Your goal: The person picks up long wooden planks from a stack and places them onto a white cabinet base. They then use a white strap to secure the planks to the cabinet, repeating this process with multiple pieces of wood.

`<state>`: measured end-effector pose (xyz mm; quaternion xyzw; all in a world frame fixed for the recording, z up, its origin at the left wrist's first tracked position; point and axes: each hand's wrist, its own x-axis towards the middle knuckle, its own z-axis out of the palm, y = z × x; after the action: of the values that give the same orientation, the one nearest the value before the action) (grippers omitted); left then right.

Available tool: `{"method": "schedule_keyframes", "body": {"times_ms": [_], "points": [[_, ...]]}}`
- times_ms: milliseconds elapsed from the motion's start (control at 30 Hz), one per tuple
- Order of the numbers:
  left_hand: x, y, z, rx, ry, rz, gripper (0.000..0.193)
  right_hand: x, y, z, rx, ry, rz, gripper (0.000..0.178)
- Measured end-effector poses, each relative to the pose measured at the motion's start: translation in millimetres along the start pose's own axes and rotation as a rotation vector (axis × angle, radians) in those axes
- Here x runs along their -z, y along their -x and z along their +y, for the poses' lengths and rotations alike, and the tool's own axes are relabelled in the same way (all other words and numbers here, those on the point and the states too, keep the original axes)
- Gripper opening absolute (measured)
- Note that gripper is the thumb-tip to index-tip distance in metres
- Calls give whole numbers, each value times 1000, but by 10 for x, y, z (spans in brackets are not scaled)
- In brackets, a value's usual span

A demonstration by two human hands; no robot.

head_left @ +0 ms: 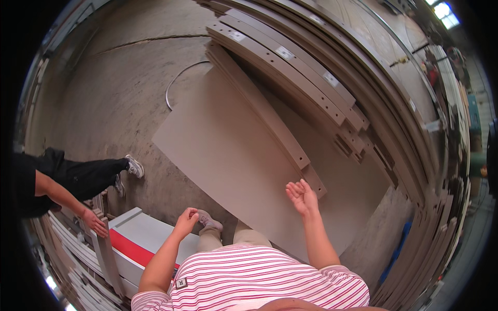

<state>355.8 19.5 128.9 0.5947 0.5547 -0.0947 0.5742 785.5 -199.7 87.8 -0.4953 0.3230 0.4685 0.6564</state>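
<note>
My right hand [302,198] is open, palm up with the fingers spread, beside the near end of a long taupe panel [262,111]. Whether it touches that panel's end I cannot tell; nothing is in its grasp. The panel lies on edge over a wide flat taupe sheet [207,140]. My left hand [184,223] hangs in front of my body with its fingers curled together and nothing visible in them. It is above my shoe and close to a white and grey panel [150,228] with a red band [132,246].
Long taupe panels [290,72] with holes and white labels are stacked at the right. Left of me a co-worker in dark clothes [67,176] rests a hand [95,223] by a grey upright rail [106,254]. A thin hoop [168,93] lies on the concrete floor [114,93].
</note>
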Motion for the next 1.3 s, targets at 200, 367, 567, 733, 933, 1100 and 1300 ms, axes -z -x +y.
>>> {"method": "schedule_keyframes", "body": {"times_ms": [200, 367, 567, 733, 933, 1100, 1300], "points": [[-231, -242, 262, -17, -10, -99, 34, -1502, -209, -1070, 852, 1413, -7, 93], [-527, -500, 715, -228, -150, -185, 37, -2229, -840, -943, 560, 1602, -315, 109], [-588, -642, 881, -67, 328, -171, 39, -2171, -761, -617, 532, 1592, -408, 87], [-868, -716, 656, 92, 488, -239, 41, -1843, -504, -111, 646, 1590, -360, 87], [-1157, -659, 257, 203, 439, 1, 55, -1227, 143, 436, 488, 1689, -372, 93], [-1177, -712, -2, 391, 909, 88, 79, -553, 573, 889, 362, 1860, -430, 97], [-1501, -769, -328, 542, 1283, -250, 77, -262, 751, 1441, 357, 1807, -738, 87]]}}
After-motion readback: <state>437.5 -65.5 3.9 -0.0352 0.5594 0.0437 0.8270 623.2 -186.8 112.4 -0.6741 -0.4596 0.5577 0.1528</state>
